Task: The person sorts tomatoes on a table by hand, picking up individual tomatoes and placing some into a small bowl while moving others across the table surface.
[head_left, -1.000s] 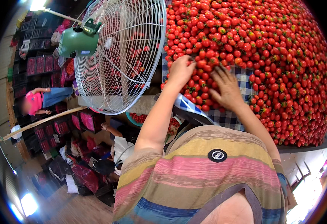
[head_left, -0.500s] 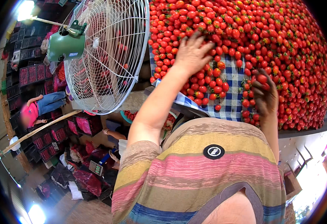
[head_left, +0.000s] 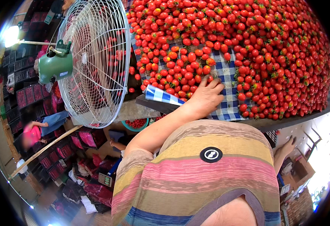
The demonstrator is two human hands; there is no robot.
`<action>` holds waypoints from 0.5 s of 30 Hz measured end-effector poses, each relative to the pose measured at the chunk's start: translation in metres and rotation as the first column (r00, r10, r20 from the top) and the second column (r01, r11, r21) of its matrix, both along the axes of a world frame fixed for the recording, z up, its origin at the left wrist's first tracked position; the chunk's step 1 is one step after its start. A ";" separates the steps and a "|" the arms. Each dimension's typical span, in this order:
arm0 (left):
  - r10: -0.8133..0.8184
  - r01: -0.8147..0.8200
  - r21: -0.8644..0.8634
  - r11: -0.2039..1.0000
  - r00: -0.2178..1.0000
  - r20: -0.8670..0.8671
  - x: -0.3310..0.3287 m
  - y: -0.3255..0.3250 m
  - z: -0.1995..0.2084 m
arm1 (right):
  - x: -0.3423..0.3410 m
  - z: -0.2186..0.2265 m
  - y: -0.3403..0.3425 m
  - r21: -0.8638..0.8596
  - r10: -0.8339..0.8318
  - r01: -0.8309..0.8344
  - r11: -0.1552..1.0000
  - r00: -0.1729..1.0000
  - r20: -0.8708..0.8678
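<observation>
My left hand (head_left: 205, 98) rests low over the near edge of the cloth, fingers bent in around a cherry tomato (head_left: 210, 79). Red cherry tomatoes (head_left: 285, 64), some with green stems, lie heaped over a blue-and-white checked cloth (head_left: 227, 71) on a table. A looser group of them (head_left: 172, 77) sits just left of my left hand. Past the table's near edge, at my right side, my right hand (head_left: 288, 145) hangs lower than the tabletop. Its fingers are stretched out, and I see nothing in them. A small red spot shows near a black crate (head_left: 271, 138) beside it.
A large fan (head_left: 84, 58) with a wire cage and green motor stands at the table's left. A teal basin (head_left: 135, 126) of tomatoes sits below. Further left are stacked crates (head_left: 31, 96), a scale (head_left: 105, 179) and a person in pink (head_left: 31, 133). A cardboard box (head_left: 301, 171) lies right.
My left hand has come from the heap down toward the table edge, its fingers drawing in. My right hand, earlier holding a cherry tomato above the heap, has moved down off the table's edge.
</observation>
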State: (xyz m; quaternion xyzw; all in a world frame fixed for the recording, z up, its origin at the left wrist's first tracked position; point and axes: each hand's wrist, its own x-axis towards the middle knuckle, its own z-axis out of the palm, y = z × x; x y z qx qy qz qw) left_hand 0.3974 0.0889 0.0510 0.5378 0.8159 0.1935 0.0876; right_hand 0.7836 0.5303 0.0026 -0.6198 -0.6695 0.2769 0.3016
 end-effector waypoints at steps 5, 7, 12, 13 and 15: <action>0.220 -0.226 -0.183 0.957 0.974 -0.054 -0.022 -0.081 -0.007 | -0.178 0.102 -0.093 0.307 0.451 -0.467 0.829 0.884 0.126; 0.266 -0.316 -0.381 0.869 0.947 -0.179 -0.039 -0.112 0.007 | -0.250 0.100 -0.139 0.309 0.690 -0.701 0.643 0.705 0.163; 0.612 -0.647 -0.249 0.720 0.762 -0.212 -0.075 -0.140 0.026 | -0.387 0.069 -0.241 0.198 0.973 -0.978 0.059 0.101 0.209; 0.626 -0.645 -0.233 0.728 0.764 -0.160 -0.078 -0.124 0.032 | -0.403 0.056 -0.250 0.211 0.959 -0.977 -0.021 0.040 0.282; 0.601 -0.613 -0.055 0.788 0.786 -0.143 -0.077 -0.089 0.023 | -0.423 0.031 -0.253 0.117 0.918 -0.974 -0.192 -0.136 0.374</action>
